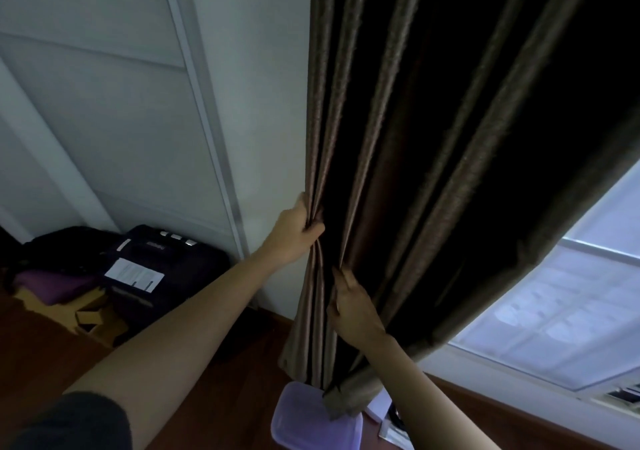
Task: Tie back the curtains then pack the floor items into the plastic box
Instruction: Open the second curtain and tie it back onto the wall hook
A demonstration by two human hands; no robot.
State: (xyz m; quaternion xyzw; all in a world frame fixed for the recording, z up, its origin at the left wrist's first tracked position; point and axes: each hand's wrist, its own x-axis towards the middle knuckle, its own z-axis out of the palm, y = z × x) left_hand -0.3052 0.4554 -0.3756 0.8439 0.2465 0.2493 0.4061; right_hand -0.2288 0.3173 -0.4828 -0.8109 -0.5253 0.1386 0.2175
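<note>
Left hand (298, 231): fingers clenched tight round a gathered bunch of curtain (433, 158) folds.
Right hand (351, 306): lower, fingers pinching the next fold.
Box (313, 422): on the floor under the hem.

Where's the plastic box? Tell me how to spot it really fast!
Find the big dark brown curtain that both hands are bunching, and follow it down to its bottom hem. Right under that hem, on the reddish wooden floor, sits the plastic box. It is the only pale purple, see-through thing with rounded corners; the bags far off to the left are dark.
</note>
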